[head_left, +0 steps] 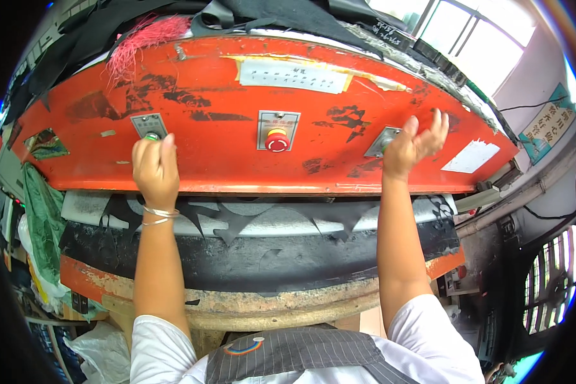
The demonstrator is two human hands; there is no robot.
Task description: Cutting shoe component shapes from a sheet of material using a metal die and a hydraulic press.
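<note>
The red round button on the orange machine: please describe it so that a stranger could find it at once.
Look at the wide orange front panel of the machine. The red round button sits at its centre on a grey square plate, midway between the left hand and the right hand. Unlike the side buttons, it is large, red with a yellow ring, and untouched.

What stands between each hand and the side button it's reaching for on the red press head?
Nothing visible. The left hand already covers the green button; the right hand sits against the right button plate.
</note>
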